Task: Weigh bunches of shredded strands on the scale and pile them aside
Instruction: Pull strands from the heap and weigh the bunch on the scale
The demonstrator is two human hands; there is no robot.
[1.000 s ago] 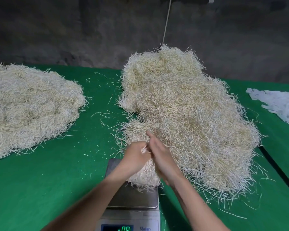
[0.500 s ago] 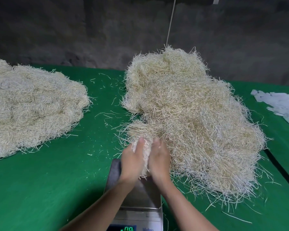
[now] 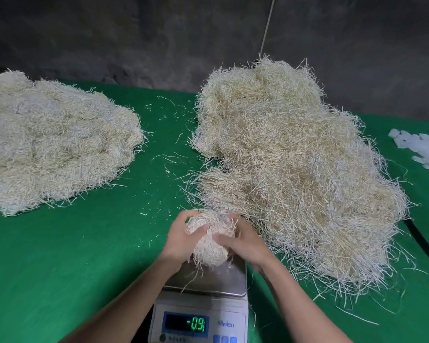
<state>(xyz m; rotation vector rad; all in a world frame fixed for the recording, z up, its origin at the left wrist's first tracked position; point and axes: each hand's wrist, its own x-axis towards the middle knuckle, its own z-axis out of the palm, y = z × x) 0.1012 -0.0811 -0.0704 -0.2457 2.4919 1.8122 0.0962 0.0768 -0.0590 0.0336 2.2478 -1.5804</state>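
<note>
Bunch of strands [image 3: 209, 240]: held between both hands above the far end of the scale pan [image 3: 218, 280]; whether it touches the pan cannot be told.
Long axis: laid roughly away from the person, with the far end raised between the fingertips and the frayed near end hanging toward the pan.
Left hand [image 3: 181, 240]: curled round the bunch's left flank, thumb pressed onto it.
Right hand [image 3: 243, 243]: wrapped round the right flank, thumb laid across the front.
Nearer hand: neither; the bunch is flanked evenly.
Display [image 3: 186, 324]: -0.91 is read, so the load is judged not yet set down.
Coming move: a short lowering, slightly toward the person, is judged enough to centre it.
Loose heap [image 3: 295, 169]: just beside the right hand.
Left pile [image 3: 55, 144]: well apart to the left, so the left hand is judged better placed for carrying aside.
</note>
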